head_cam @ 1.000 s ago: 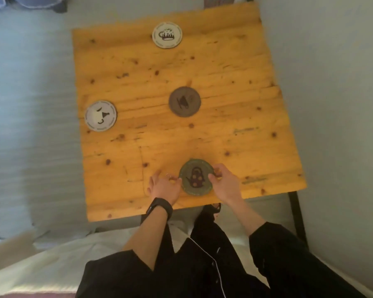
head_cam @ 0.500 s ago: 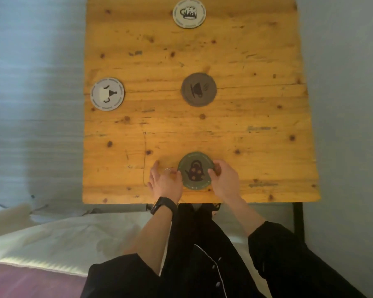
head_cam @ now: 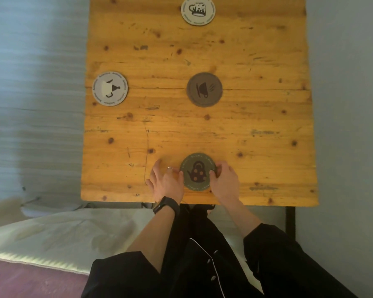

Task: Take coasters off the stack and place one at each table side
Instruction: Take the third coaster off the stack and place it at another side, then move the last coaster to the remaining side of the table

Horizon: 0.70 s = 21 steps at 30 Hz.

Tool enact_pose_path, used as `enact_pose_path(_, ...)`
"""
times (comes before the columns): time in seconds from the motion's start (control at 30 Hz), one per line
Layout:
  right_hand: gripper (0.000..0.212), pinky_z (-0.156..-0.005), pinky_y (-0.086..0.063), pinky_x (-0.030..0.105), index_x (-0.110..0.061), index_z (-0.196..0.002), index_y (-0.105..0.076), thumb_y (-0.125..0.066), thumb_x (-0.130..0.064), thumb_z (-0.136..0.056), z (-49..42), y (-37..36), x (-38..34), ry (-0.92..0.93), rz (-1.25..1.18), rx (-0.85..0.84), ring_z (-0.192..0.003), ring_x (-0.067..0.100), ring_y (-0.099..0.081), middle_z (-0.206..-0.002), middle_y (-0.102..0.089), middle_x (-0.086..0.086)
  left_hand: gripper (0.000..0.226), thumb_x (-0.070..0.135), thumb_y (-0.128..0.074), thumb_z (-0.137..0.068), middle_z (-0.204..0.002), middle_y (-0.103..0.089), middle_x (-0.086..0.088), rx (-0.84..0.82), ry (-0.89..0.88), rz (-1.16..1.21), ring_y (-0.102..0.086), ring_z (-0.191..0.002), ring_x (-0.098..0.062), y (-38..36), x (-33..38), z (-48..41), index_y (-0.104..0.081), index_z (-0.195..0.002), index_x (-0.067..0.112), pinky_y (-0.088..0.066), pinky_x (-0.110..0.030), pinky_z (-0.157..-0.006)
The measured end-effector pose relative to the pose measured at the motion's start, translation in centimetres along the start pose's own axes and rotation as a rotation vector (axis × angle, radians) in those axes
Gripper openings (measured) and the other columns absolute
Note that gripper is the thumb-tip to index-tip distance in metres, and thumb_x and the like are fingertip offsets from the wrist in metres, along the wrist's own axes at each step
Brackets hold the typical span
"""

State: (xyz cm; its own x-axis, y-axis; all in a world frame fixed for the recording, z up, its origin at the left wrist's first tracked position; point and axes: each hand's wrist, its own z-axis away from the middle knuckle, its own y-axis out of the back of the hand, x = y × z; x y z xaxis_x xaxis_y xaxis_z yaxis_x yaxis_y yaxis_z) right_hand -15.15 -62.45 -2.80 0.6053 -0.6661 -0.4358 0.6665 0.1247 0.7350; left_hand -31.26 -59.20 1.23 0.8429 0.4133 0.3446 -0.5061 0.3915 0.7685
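Both hands pinch the green teapot coaster (head_cam: pixel 198 172) flat at the wooden table's (head_cam: pixel 267 117) near edge: left hand (head_cam: pixel 165 182) and right hand (head_cam: pixel 225 179) fingertips on opposite rims, apparently to centre it. The brown cup coaster (head_cam: pixel 204 89) lies mid-table beyond.

The top edge of the picture is cutting off the far end of your table (head_cam: pixel 256 61) and clipping the rim of the mug coaster (head_cam: pixel 198 10). Your hands, left hand (head_cam: pixel 166 181) and right hand (head_cam: pixel 225 179), are covering both side edges of the teapot coaster (head_cam: pixel 197 172), so you are not seeing whether the fingers are pinching it or only resting against it. The small lettering ringing the coasters is reading too blurred to make out.
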Motion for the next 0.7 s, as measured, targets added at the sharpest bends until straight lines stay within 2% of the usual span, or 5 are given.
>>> enact_pose_path(0.1, 0.024, -0.068, -0.044, 0.029, -0.023, -0.116, -0.051, -0.060, -0.031, -0.095, -0.1, 0.2, -0.2, -0.027, 0.004, -0.017, -0.086, 0.015, -0.054, -0.105, -0.059, 0.001, 0.020, 0.043, -0.057, -0.092, -0.156, -0.024, 0.000, -0.001, -0.002, -0.003, -0.024, -0.142, -0.030, 0.0, 0.0, -0.1, -0.069, -0.102, 0.030, -0.016, -0.054, -0.117)
enact_pose_path(0.2, 0.023, -0.062, -0.043, 0.030, -0.025, -0.113, -0.047, -0.059, -0.033, -0.095, 0.2, 0.2, -0.5, -0.040, 0.054, -0.001, -0.080, 0.015, -0.052, -0.107, -0.056, 0.001, 0.022, 0.043, -0.058, -0.092, -0.156, -0.023, 0.000, -0.009, 0.009, -0.022, -0.023, -0.142, -0.029, -0.1, -0.1, -0.2, -0.067, -0.106, 0.028, -0.016, -0.054, -0.117)
enact_pose_path(0.33, 0.026, -0.060, -0.048, 0.033, -0.032, -0.107, -0.038, -0.060, -0.037, -0.094, 0.6, 0.7, -0.5, -0.002, 0.078, 0.003, -0.074, 0.018, -0.055, -0.110, -0.048, 0.002, 0.039, 0.044, -0.060, -0.089, -0.155, -0.024, -0.003, -0.013, -0.028, -0.104, -0.026, -0.140, -0.031, 0.1, -0.3, -0.5, -0.057, -0.121, 0.023, -0.021, -0.054, -0.114)
enact_pose_path(0.47, 0.024, -0.063, -0.044, 0.025, -0.034, -0.110, -0.047, -0.062, -0.041, -0.092, 0.0, 1.8, -0.4, 0.021, 0.043, -0.057, -0.067, 0.003, -0.050, -0.113, -0.047, -0.001, 0.050, 0.043, -0.060, -0.086, -0.157, -0.020, -0.002, -0.062, -0.072, -0.113, -0.019, -0.144, -0.030, 0.8, -0.7, -1.9, -0.049, -0.132, 0.025, -0.017, -0.055, -0.116)
enact_pose_path(0.7, 0.038, -0.076, -0.043, 0.031, -0.022, -0.124, -0.052, -0.058, -0.044, -0.093, -7.7, 6.0, -5.2, 0.003, -0.032, -0.014, -0.092, 0.016, -0.052, -0.122, -0.054, 0.003, 0.062, 0.045, -0.046, -0.093, -0.164, -0.008, -0.003, 0.001, -0.309, -0.148, -0.007, -0.150, -0.027, 2.8, 2.3, -10.0, -0.029, -0.149, 0.025, -0.013, -0.054, -0.120)
